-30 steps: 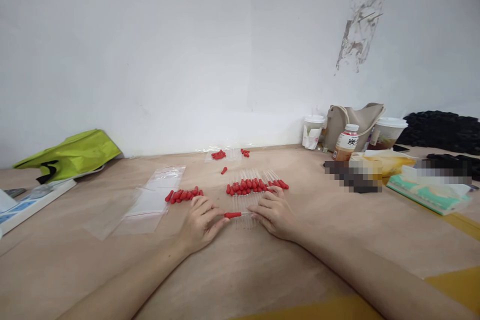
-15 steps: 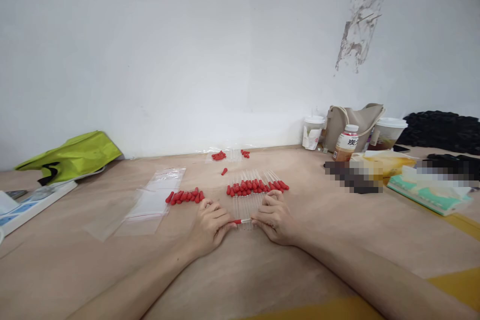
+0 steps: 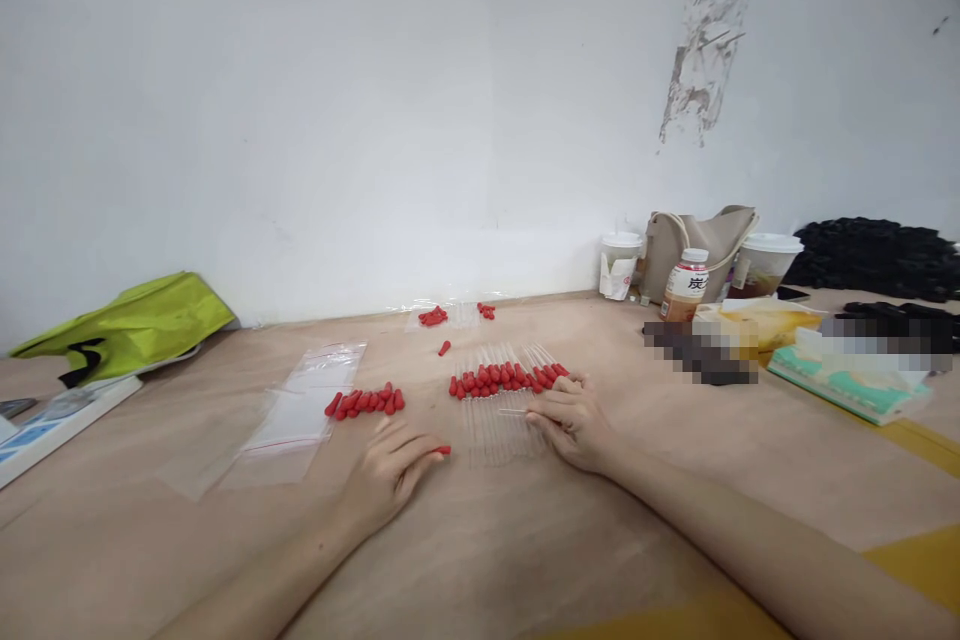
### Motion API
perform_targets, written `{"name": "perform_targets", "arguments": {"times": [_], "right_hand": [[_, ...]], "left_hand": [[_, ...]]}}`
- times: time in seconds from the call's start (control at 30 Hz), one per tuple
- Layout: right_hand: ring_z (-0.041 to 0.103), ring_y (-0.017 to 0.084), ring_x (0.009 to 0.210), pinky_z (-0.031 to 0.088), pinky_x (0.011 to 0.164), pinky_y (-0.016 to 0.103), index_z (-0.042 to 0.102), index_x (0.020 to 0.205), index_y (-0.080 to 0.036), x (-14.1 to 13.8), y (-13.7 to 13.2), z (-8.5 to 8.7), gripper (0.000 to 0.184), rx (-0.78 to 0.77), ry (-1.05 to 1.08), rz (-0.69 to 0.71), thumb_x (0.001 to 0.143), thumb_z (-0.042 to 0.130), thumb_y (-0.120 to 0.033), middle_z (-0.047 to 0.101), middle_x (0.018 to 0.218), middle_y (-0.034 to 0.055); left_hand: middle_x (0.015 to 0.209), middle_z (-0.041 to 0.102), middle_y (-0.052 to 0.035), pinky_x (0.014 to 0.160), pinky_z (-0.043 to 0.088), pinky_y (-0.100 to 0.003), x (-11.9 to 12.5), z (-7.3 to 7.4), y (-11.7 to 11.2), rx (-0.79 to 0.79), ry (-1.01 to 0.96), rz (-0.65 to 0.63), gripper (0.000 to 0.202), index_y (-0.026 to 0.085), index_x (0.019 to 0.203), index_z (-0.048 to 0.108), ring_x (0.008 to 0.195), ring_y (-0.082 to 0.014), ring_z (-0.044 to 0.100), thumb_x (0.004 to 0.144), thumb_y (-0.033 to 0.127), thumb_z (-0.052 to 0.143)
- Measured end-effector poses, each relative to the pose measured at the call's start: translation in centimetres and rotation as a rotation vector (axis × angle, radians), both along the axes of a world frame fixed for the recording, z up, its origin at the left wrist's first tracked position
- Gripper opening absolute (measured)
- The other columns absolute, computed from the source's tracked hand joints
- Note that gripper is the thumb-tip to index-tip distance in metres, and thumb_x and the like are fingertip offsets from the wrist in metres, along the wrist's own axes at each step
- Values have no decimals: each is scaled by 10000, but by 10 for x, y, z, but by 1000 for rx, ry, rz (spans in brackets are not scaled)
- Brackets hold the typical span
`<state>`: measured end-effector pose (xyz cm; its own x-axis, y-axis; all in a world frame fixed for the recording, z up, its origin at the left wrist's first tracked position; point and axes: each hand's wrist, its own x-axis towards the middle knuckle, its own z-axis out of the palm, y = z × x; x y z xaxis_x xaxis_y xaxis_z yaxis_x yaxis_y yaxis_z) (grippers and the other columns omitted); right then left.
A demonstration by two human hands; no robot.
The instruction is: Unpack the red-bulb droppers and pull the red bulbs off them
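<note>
My left hand (image 3: pixel 394 473) rests on the brown table, fingers pinched on a red rubber bulb (image 3: pixel 442 450) whose tip shows past them. My right hand (image 3: pixel 571 417) lies to the right, fingers closed on a clear glass dropper tube (image 3: pixel 513 411) pointing left. Between and beyond my hands lies a row of clear tubes (image 3: pixel 501 435), and behind it a row of droppers with red bulbs fitted (image 3: pixel 504 378). A small heap of loose red bulbs (image 3: pixel 365 401) sits left of that, next to clear zip bags (image 3: pixel 296 412).
More red bulbs (image 3: pixel 435 317) lie on a clear bag by the wall. A lime-green bag (image 3: pixel 124 325) and white board (image 3: pixel 56 420) sit at the left. At the right stand cups (image 3: pixel 621 263), a bottle (image 3: pixel 685 285), a beige bag (image 3: pixel 701 238), tissue pack (image 3: pixel 847 382) and black items (image 3: pixel 877 255).
The bulb and tube were held together between both hands; now they are apart. My left hand has drawn back left with the bulb, my right hand has moved up right with the tube.
</note>
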<state>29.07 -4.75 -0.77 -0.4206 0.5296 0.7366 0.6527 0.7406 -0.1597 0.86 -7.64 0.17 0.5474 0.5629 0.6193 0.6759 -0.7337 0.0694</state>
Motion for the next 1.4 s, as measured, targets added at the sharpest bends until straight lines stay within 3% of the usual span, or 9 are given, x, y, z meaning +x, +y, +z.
{"name": "perform_targets", "arguments": {"times": [0.1,0.27,0.4,0.53,0.77,0.93,1.13,1.3,1.4], "right_hand": [[495,130,643,271,721,310,654,882,-216,1,5,0,243,-39,72,-114,860,422,-284,651,680,24],[560,124,659,276,713,290,660,868,-226,7,11,-2,204,-29,151,-259,819,466,-261,683,760,13],[563,122,669,265,716,285,674,836,-233,3,11,-5,197,25,88,-277,802,482,-208,674,679,-1],[536,139,688,249,711,298,675,816,-226,-3,10,-10,182,102,-4,-285,785,498,-191,641,617,1],[478,141,700,244,721,310,649,804,-218,-2,5,-9,189,38,-123,-255,812,490,-319,601,663,12],[472,162,753,283,736,317,627,882,-209,0,0,-3,343,-69,-176,-161,753,516,-507,576,759,29],[479,173,793,304,757,335,624,928,-217,2,-1,-1,400,-98,-180,-136,735,514,-550,570,815,37],[491,171,782,296,752,334,630,925,-211,3,1,-2,332,-90,-110,-159,770,508,-478,576,808,42],[502,162,769,289,745,324,644,855,-207,5,5,-4,241,-72,-29,-195,809,485,-383,584,780,39]], "left_hand": [[884,615,-39,733,431,-265,-3,4,7,-84,-177,83,199,213,926,613,812,-150,562,853,257,433],[907,580,-62,807,444,-332,-42,25,31,-164,-419,467,327,188,967,637,897,-203,552,805,367,416],[806,614,-33,693,466,-316,-90,37,42,-305,-541,655,444,203,1083,576,774,-203,588,732,441,445],[794,621,-25,605,455,-282,-119,33,47,-296,-565,771,463,210,995,583,692,-188,587,645,508,529],[804,645,-32,566,434,-264,-126,19,56,-328,-460,772,446,192,851,575,656,-180,580,618,570,537],[807,654,-42,580,428,-265,-120,15,60,-373,-411,765,419,178,823,578,662,-182,582,645,555,534],[780,660,-27,597,430,-253,-119,13,61,-414,-403,736,382,190,819,615,676,-177,584,688,529,499],[845,639,-30,641,405,-292,-103,27,51,-206,-411,837,319,208,830,605,742,-209,553,735,478,464],[841,628,-24,717,396,-301,-73,35,46,-58,-274,649,239,207,762,611,786,-201,539,748,408,481]]}}
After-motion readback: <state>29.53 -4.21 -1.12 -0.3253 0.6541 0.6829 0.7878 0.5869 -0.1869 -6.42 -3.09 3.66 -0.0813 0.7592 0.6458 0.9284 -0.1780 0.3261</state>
